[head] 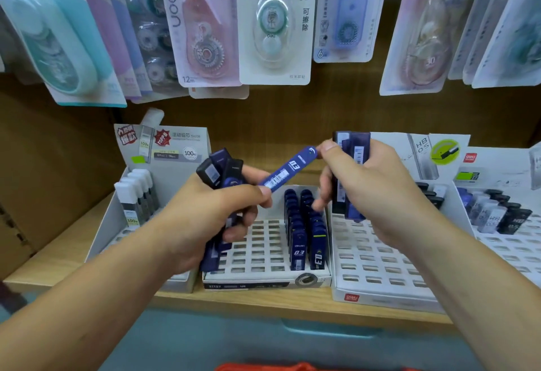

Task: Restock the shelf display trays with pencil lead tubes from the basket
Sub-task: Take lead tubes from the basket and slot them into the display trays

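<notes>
Fingertips (260, 195) of left hand (205, 218) pinch the lower end of a slim dark-blue plastic lead tube (288, 170) marked 0.3. Right hand (374, 192) thumb and forefinger pinch its upper end. It slants toward 2 o'clock above the white slotted display tray (263, 281).

Other fingers curl round spares: bundle of blue tubes (219, 168) on the left, a few dark tubes (352, 151) on the right.

Likely light, stiff, glossy and slip-prone; grip the flat sides mid-body.

Stocked rows (304, 224) fill the tray's 3 o'clock side.

I counted four display trays (377, 291) — the middle one held two rows of blue tubes (304, 233). One 0.3 tube (288, 170) spanned my left hand (210, 218) and right hand (377, 195), each gripping a further bundle (221, 170) too overlapped to count.
</notes>
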